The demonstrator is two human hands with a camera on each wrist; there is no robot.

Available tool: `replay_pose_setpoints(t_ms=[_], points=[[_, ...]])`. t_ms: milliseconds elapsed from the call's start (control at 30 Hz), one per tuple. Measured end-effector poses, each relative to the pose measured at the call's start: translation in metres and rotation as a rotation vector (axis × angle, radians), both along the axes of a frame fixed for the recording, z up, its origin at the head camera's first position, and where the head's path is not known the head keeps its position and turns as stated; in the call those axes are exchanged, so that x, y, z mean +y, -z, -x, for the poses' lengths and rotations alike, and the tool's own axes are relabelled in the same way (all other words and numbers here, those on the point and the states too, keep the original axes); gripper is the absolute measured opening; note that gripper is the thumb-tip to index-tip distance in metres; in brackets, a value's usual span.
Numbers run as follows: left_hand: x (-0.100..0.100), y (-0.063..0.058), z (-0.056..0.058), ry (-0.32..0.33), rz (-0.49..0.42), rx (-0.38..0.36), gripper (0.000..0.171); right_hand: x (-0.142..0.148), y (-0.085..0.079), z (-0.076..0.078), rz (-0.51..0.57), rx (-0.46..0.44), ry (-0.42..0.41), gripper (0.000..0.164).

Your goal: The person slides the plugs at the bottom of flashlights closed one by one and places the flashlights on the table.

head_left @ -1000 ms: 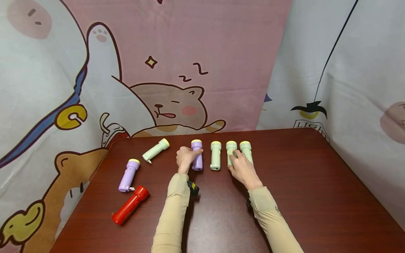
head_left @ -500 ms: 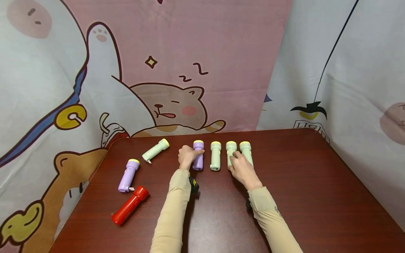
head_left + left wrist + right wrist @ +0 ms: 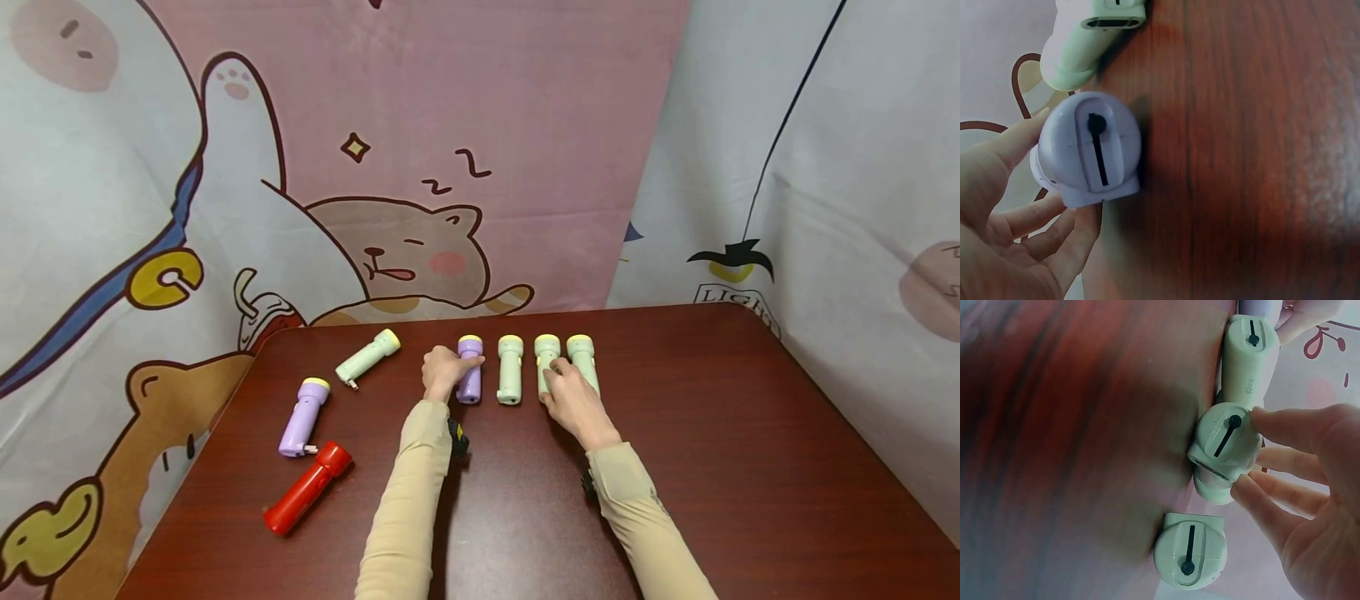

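My left hand (image 3: 444,372) grips a purple flashlight (image 3: 469,388) lying on the table, thumb on one side and fingers on the other. Its rounded tail with a black slot (image 3: 1099,156) faces the left wrist camera. To the right, my right hand (image 3: 576,407) pinches a pale green flashlight (image 3: 547,348) between thumb and fingers; its tail (image 3: 1225,434) shows in the right wrist view. Another green flashlight (image 3: 510,371) lies between the hands, and one more green flashlight (image 3: 582,354) sits just right of the pinched one, partly hidden by the right hand. All have yellow-rimmed heads pointing away.
At the left of the brown table (image 3: 750,467) lie a slanted green flashlight (image 3: 367,357), a slanted purple flashlight (image 3: 303,419) and a red flashlight (image 3: 307,490). A cartoon-printed cloth (image 3: 555,167) hangs behind the table's far edge.
Over the first half second, my left hand slides the purple flashlight slightly right, toward the green ones. My right hand stays in place on its green flashlight.
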State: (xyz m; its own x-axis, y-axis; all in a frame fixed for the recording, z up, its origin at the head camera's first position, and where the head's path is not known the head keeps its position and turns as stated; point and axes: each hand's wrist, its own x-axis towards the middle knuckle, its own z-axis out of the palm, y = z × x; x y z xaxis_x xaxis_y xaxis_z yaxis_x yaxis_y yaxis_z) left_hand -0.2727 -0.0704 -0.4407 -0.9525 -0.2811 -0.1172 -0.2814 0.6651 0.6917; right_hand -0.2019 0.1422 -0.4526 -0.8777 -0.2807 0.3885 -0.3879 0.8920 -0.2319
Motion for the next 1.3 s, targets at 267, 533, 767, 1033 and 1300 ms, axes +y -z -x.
replay_pose_setpoints(t_ms=[267, 533, 767, 1033, 1300], points=[[-0.002, 0.003, 0.0, 0.029, -0.001, 0.01, 0.042, 0.0, 0.0, 0.0, -0.002, 0.0, -0.004, 0.021], [-0.014, -0.001, 0.0, 0.072, 0.007, 0.017, 0.038, 0.0, 0.0, -0.001, -0.001, -0.009, 0.0, 0.022], [-0.033, -0.01, 0.002, 0.088, 0.087, 0.093, 0.032, -0.001, 0.0, 0.0, -0.002, 0.003, -0.007, 0.024], [-0.069, -0.012, 0.012, 0.038, 0.28, 0.277, 0.027, 0.0, -0.001, -0.001, -0.002, 0.004, -0.01, 0.025], [-0.112, -0.007, 0.018, 0.032, 0.46, 0.222, 0.036, 0.001, 0.0, 0.0, -0.007, 0.018, -0.016, 0.023]])
